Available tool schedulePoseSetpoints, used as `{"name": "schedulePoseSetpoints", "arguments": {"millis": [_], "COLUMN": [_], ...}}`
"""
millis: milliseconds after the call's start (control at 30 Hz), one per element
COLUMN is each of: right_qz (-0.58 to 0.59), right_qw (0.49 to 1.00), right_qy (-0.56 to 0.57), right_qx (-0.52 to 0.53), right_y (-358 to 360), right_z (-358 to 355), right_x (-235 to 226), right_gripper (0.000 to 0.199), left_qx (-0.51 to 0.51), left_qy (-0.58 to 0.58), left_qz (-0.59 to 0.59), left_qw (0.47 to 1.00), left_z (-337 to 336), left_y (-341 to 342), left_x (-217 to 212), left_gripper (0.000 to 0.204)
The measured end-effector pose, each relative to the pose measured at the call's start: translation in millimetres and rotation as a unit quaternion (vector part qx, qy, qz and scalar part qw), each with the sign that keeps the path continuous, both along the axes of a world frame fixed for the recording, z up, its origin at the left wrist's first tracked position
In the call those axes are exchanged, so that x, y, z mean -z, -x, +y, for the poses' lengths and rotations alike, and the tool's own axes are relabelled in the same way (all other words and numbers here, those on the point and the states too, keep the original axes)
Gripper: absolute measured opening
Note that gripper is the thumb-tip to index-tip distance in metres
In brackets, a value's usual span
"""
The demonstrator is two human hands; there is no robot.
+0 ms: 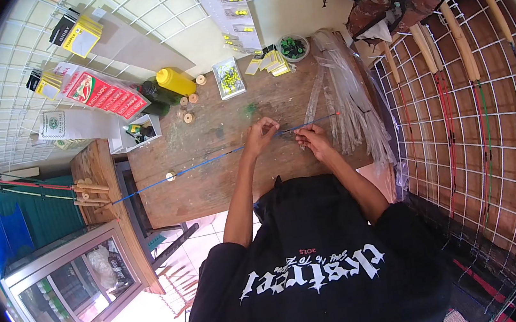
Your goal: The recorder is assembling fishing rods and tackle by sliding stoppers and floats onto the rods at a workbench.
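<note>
A thin blue fishing rod [197,164] slants across the wooden table, its handle end far left and its orange tip at the right. My left hand [260,137] lies across the rod, thumb and fingertips pinched together just above it. Close to its right, my right hand [315,140] is closed in a pinch at the near side of the rod, by a dark band on the blank. Whatever fine thing sits in either pinch is too small to make out. A small tangle of green thread [251,108] lies beyond my left hand.
Clear plastic sleeves [354,101] pile up at the table's right. Along the back stand a yellow bottle [175,81], wooden spools [188,117], a white tray of yellow-green bits [230,79] and a round tub [293,48]. Rods with wooden handles [459,43] hang on the right grid.
</note>
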State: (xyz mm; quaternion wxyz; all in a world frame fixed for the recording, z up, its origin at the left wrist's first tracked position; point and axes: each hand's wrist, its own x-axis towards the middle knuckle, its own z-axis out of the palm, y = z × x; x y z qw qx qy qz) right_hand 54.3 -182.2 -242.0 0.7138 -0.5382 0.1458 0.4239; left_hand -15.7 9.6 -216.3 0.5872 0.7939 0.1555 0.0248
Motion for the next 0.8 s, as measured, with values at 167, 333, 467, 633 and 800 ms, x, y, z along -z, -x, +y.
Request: {"name": "schedulePoseSetpoints", "arguments": {"millis": [167, 333, 467, 633, 800], "right_qz": [-0.025, -0.056, -0.037, -0.071, -0.421], "right_qw": [0.999, 0.997, 0.997, 0.983, 0.858], "right_qy": [0.030, 0.032, 0.061, 0.169, 0.293], "right_qx": [-0.016, -0.036, -0.025, -0.025, -0.020], "right_y": [0, 1, 0, -11, -19], "right_z": [1, 1, 0, -8, 7], "right_x": [0, 1, -3, -6, -26], "right_gripper": [0.017, 0.020, 0.022, 0.027, 0.020], "left_qx": [-0.008, -0.044, -0.056, -0.072, -0.044], "left_qy": [-0.095, -0.080, -0.074, -0.075, -0.098], "left_qz": [-0.027, 0.008, 0.010, -0.012, -0.041], "left_qw": [0.995, 0.996, 0.996, 0.994, 0.993], "left_z": [-5, -9, -13, -18, -14], "left_y": [8, 8, 7, 5, 4], "left_x": [-11, -14, -17, -19, -17], "left_gripper": [0.013, 0.015, 0.015, 0.016, 0.013]}}
